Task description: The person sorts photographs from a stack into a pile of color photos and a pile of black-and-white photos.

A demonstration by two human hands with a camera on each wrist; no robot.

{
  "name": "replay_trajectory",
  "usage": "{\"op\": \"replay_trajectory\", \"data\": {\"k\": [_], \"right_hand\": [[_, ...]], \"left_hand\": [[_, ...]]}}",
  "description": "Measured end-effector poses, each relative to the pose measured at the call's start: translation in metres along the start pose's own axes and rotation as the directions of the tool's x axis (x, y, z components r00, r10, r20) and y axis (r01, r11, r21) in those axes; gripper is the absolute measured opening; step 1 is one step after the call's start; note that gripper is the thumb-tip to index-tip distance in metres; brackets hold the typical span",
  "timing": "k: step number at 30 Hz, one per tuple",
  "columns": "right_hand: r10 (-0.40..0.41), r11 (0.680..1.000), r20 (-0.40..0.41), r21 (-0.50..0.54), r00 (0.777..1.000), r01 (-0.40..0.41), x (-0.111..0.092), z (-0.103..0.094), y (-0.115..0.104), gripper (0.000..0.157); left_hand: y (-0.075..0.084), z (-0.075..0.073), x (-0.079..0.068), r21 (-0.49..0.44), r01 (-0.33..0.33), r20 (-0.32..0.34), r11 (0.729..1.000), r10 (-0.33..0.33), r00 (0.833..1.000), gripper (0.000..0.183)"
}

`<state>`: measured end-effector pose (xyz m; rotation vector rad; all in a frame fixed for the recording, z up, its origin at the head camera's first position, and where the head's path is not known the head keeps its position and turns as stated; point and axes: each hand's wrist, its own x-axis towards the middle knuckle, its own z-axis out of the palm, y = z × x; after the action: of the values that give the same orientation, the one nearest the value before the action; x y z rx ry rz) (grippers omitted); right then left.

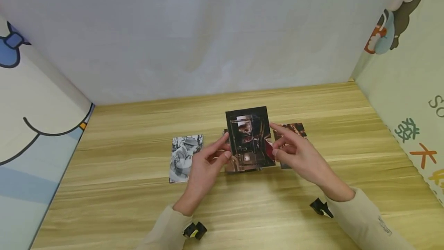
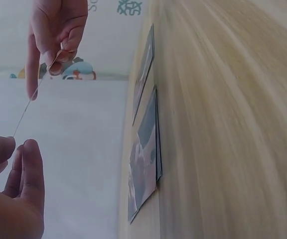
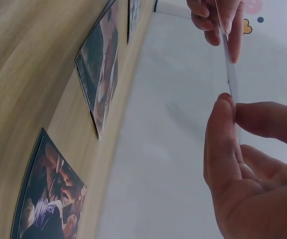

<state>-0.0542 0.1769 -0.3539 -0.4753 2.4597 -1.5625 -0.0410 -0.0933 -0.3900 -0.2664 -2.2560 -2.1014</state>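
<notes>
Card (image 1: 250, 136) — dark, rectangular, glossy-printed — is held raised above the yellowish wood-grained table (image 1: 121, 157), its left edge pinched by the bare left hand (image 1: 207, 163), its right edge by the bare right hand (image 1: 300, 155). Below, a pile of rectangular printed cards (image 3: 97, 64) is partly hidden; flanking it are laid a black-and-white picture card (image 1: 181, 159) and a dark, reddish-brown picture card (image 3: 51, 194).
</notes>
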Motion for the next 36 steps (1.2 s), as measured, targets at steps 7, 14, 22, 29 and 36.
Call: {"op": "replay_trajectory", "data": {"k": [7, 14, 22, 29, 36], "right_hand": [[0.007, 1.0, -0.024, 0.003, 1.0, -0.007, -0.007, -0.008, -0.003, 0.069], [-0.017, 1.0, -0.044, -0.017, 0.999, 0.016, -0.014, -0.016, -0.003, 0.069], [-0.002, 1.0, -0.066, -0.005, 0.998, 0.001, -0.022, -0.024, -0.003, 0.072], [-0.007, 1.0, -0.083, -0.03, 0.997, 0.005, -0.03, -0.034, 0.001, 0.072], [-0.034, 0.998, -0.097, -0.046, 0.995, 0.03, -0.034, -0.041, 0.005, 0.069]], "left_hand": [[0.005, 0.009, 0.001, -0.019, -0.009, 0.013, 1.0, 0.009, 1.0, 0.054], [0.01, 0.019, 0.003, -0.093, 0.014, 0.033, 0.996, -0.011, 0.999, 0.056], [0.013, 0.03, 0.005, -0.098, -0.007, 0.049, 0.995, 0.012, 0.999, 0.055], [0.014, 0.043, 0.008, -0.127, -0.015, 0.086, 0.992, 0.026, 0.996, 0.054], [0.015, 0.054, 0.01, -0.144, -0.031, 0.095, 0.989, 0.045, 0.994, 0.052]]}}
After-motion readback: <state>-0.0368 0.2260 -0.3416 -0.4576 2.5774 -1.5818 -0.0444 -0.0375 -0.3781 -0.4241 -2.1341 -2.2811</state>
